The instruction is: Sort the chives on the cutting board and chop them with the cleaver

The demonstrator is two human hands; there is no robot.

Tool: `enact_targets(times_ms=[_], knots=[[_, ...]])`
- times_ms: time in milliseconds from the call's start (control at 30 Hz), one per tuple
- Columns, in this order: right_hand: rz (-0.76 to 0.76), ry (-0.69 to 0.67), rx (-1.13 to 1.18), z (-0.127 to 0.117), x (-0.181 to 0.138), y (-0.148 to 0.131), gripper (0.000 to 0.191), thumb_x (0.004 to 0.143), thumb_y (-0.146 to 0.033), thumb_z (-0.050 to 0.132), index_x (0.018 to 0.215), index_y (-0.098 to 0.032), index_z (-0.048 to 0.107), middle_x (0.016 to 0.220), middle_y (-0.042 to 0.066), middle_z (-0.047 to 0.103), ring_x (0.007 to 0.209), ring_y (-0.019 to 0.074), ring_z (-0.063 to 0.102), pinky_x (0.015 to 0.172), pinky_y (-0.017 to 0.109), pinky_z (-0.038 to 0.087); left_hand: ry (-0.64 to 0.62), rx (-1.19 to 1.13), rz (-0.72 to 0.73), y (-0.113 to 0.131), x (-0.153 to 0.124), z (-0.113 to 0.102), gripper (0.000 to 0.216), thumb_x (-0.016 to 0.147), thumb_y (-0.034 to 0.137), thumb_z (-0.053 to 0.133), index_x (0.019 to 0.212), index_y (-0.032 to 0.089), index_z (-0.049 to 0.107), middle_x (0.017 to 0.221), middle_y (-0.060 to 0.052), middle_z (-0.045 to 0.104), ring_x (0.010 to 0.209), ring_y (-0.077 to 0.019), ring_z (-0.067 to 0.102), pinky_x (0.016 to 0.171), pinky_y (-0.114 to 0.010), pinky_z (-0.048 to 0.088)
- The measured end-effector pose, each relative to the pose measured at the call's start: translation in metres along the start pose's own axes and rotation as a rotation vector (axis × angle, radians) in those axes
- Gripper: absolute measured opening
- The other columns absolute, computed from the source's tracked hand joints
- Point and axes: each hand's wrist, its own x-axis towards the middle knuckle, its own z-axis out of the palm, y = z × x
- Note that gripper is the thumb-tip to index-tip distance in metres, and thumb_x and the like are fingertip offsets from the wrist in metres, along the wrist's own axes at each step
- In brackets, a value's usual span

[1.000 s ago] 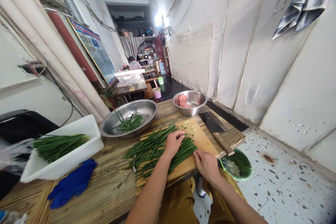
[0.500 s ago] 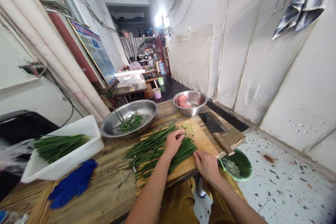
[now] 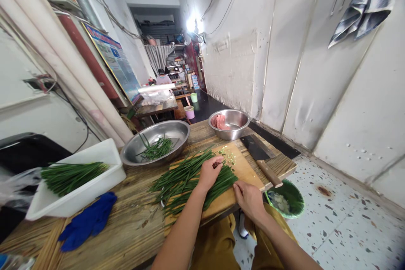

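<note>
Many long green garlic chives (image 3: 186,177) lie in a loose pile across the wooden cutting board (image 3: 245,168). On top of the pile is my left hand (image 3: 209,173), its fingers curled closed over the chives. My right hand (image 3: 249,199) is closed at the board's near right edge, its thumb and forefinger at the cut ends of the stalks. The lower fingers of that hand are tucked out of sight. Small pale chopped bits (image 3: 228,155) are scattered on the far part of the board. A cleaver (image 3: 261,152) rests right of the board, its wooden handle pointing toward me.
A steel bowl (image 3: 133,152) with chives and another bowl (image 3: 238,135) with pink meat stand behind the board. At left are a white tub (image 3: 110,168) of chives and blue gloves (image 3: 90,221). A green-lined bin (image 3: 295,202) stands below the table's right edge. A person (image 3: 163,79) sits far back.
Both hands and the chives stay practically where they were. Far back, the seated person's head has shifted slightly.
</note>
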Motion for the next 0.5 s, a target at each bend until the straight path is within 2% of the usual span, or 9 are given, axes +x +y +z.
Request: enact_targets(times_ms=[500], knots=[[0.010,-0.026,-0.006,-0.0023,-0.0012,-0.0015,0.032,0.093,-0.028,0.034,0.088,-0.018,0.065,0.080,0.005,0.071,0.076,0.0164,0.065,0.063,0.024,0.034,-0.045,0.006,0.039,-0.0037,-0.0006,-0.0008,0.031,0.076,0.010,0.056,0.104,0.018,0.068,0.094,-0.004,0.071,0.083,-0.0138,0.064,0.082,-0.028,0.051]])
